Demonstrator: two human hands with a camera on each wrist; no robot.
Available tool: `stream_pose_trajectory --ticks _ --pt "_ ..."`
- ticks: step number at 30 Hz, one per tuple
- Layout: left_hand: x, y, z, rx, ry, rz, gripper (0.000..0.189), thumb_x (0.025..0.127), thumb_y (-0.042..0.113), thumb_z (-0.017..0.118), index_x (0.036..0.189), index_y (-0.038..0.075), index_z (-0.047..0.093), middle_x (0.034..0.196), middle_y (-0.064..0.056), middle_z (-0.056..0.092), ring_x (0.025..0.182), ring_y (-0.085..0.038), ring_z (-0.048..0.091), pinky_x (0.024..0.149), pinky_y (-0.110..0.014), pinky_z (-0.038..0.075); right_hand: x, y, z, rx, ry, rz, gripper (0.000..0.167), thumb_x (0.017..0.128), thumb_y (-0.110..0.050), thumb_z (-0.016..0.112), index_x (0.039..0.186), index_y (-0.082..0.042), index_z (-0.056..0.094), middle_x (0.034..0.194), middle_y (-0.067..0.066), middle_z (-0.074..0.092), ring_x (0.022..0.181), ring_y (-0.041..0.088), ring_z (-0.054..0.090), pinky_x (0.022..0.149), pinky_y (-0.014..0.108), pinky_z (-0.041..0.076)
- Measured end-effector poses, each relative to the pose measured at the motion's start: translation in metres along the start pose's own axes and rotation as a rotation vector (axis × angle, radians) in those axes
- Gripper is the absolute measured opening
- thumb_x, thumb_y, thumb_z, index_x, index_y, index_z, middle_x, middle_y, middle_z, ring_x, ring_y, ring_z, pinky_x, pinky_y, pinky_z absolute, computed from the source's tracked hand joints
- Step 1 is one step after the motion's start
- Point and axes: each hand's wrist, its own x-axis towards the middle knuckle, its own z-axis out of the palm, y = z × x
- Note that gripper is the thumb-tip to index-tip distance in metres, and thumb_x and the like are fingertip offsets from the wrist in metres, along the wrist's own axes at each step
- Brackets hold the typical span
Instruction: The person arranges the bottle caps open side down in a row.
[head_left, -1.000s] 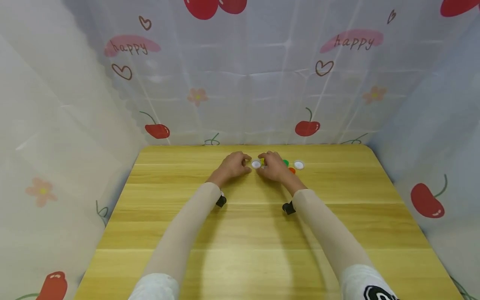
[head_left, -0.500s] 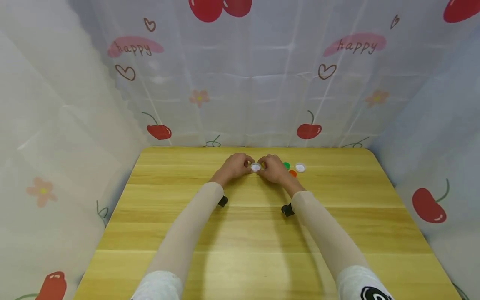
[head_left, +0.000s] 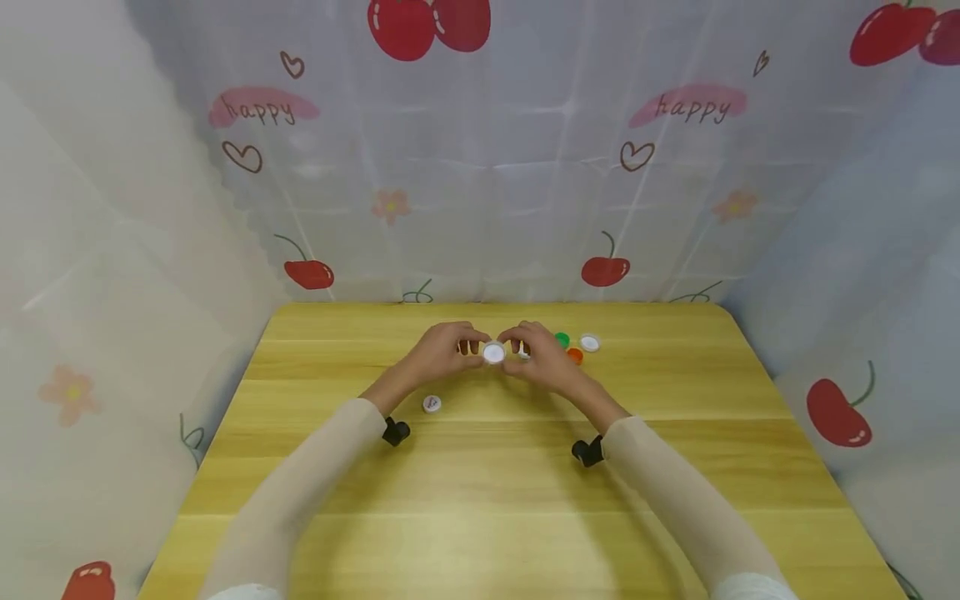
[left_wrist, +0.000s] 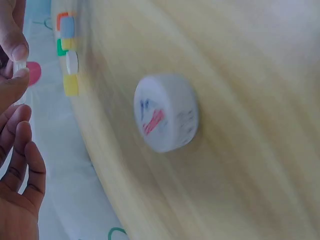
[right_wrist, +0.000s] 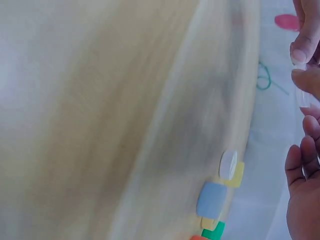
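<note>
Both hands hold a small round cap (head_left: 493,353) with a white middle and a clear rim, raised over the far part of the table. My left hand (head_left: 444,350) pinches its left edge between thumb and index finger. On the opposite edge, the thumb and index finger of my right hand (head_left: 542,357) grip it too. Seen edge-on in the right wrist view, the cap (right_wrist: 303,95) looks translucent, with both thumbs against it. A white bottle cap (head_left: 431,403) with red and blue print lies on the table below my left wrist.
Beyond my right hand lie a green cap (head_left: 562,340), an orange cap (head_left: 574,356) and a white, clear-rimmed cap (head_left: 590,342). The right wrist view adds a light-blue piece (right_wrist: 211,200) and a yellow one (right_wrist: 235,176). A printed curtain (head_left: 480,217) hangs behind the table (head_left: 480,500).
The left hand has closed on the cap beside the right. Both hands have lifted it and come slightly nearer, with the elbows spreading. The printed white bottle cap has come into view.
</note>
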Motion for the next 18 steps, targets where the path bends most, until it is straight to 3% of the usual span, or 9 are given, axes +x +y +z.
stream_pose_trajectory --ticks 7,12,18 --pt "-0.041 0.014 0.015 -0.141 0.088 0.088 0.034 0.093 0.032 0.087 0.124 0.021 0.081 0.091 0.009 0.070 0.080 -0.007 0.058 0.073 -0.026 0.052 -0.039 -0.014 0.011 0.107 0.042 -0.038 0.033 0.087 -0.023 0.090 0.115 -0.023 0.073 0.094 0.006 0.060 0.084 0.016 0.049 0.075 0.034 0.044" --pt "-0.071 0.028 0.035 -0.215 0.058 0.126 0.035 0.093 0.035 0.086 0.125 0.021 0.080 0.095 0.010 0.073 0.085 -0.007 0.063 0.077 -0.023 0.055 -0.073 -0.019 0.017 0.157 0.012 -0.109 0.034 0.082 -0.023 0.092 0.111 -0.025 0.072 0.090 0.008 0.060 0.080 0.014 0.051 0.072 0.041 0.048" --pt "-0.083 0.035 0.044 -0.280 0.054 0.092 0.033 0.093 0.035 0.087 0.124 0.024 0.080 0.095 0.010 0.072 0.086 -0.007 0.063 0.079 -0.024 0.055 -0.084 -0.021 0.020 0.178 0.010 -0.149 0.036 0.081 -0.022 0.092 0.110 -0.024 0.072 0.090 0.003 0.058 0.079 0.013 0.052 0.069 0.034 0.048"
